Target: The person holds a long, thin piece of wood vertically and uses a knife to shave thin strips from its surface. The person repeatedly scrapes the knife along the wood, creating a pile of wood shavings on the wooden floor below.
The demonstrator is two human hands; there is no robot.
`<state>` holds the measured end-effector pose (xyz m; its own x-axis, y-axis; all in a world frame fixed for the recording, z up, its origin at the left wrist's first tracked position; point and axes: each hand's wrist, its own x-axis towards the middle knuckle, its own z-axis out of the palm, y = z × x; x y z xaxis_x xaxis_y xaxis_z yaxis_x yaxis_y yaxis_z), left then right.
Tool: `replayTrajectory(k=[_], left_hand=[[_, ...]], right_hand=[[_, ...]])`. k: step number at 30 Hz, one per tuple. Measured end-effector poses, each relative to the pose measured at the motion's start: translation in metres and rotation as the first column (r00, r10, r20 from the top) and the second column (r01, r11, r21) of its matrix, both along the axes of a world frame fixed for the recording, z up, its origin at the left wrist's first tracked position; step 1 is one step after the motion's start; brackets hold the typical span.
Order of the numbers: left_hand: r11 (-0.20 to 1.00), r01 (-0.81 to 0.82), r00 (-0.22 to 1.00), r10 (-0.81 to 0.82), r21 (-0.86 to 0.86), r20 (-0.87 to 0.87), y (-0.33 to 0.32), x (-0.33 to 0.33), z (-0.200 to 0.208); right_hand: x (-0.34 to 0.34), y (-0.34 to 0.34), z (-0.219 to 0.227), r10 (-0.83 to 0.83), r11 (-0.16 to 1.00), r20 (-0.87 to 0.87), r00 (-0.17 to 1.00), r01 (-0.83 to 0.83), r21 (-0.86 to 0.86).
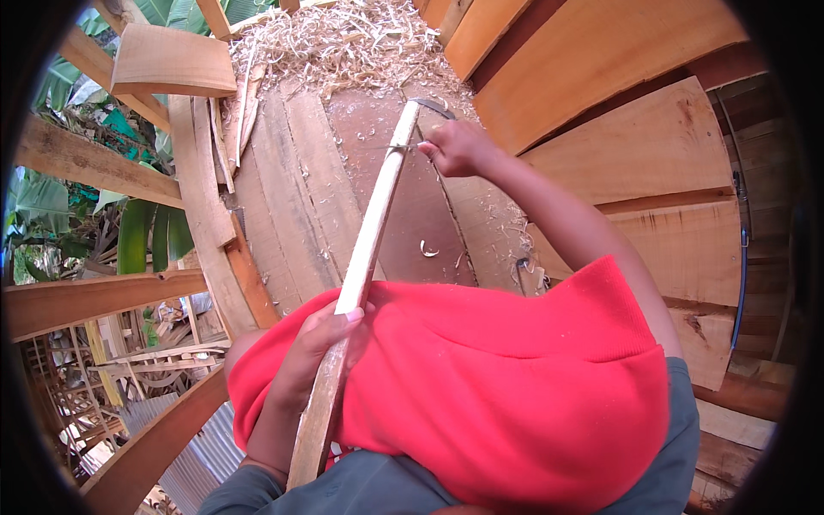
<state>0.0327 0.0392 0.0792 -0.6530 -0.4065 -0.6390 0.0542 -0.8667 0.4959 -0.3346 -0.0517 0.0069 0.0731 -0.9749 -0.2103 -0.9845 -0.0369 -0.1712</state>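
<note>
A long, pale wooden stick (369,232) slants away from my lap over the plank floor. Partway down it, my left hand (322,339) is closed around the wood, its thumb lying along the near side. My right hand (459,148) is in a fist beside the stick's far end. A thin blade (393,148), which looks like a knife's, juts from that fist across the wood; the handle is hidden by my fingers. Just beyond the fist, a dark curved piece (435,108) shows by the stick's tip, and I cannot tell what it belongs to.
Curly wood shavings (335,47) are heaped at the far end of the plank floor (292,189). A plank wall (635,146) rises on the right. Wooden rails (103,296) and a thick wood block (172,60) line the left. Red cloth (498,369) covers my lap.
</note>
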Motion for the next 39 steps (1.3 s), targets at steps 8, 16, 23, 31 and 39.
replayTrajectory(k=[8, 16, 23, 31, 39], left_hand=[[0.999, 0.014, 1.0, -0.014, 0.029, 0.005, -0.003, 0.0, 0.003], [1.0, -0.016, 1.0, 0.017, 0.022, -0.015, 0.002, 0.002, 0.017], [0.999, 0.034, 0.999, -0.033, -0.03, 0.034, -0.002, 0.005, 0.018], [0.999, 0.031, 1.0, -0.031, -0.028, 0.001, -0.003, 0.007, 0.01], [0.996, 0.012, 0.999, -0.007, 0.091, -0.053, -0.003, 0.002, 0.009]], right_hand=[[0.004, -0.004, -0.014, 0.024, 0.989, 0.069, 0.997, -0.013, -0.147], [-0.004, -0.02, 0.017, -0.076, 0.997, -0.132, 0.988, 0.075, -0.015], [0.019, -0.006, 0.012, 0.145, 0.982, -0.017, 0.989, -0.146, -0.119], [0.021, -0.002, 0.006, 0.025, 0.997, 0.07, 0.997, -0.02, -0.07], [-0.05, -0.018, 0.016, -0.336, 0.937, -0.155, 0.929, 0.346, 0.044]])
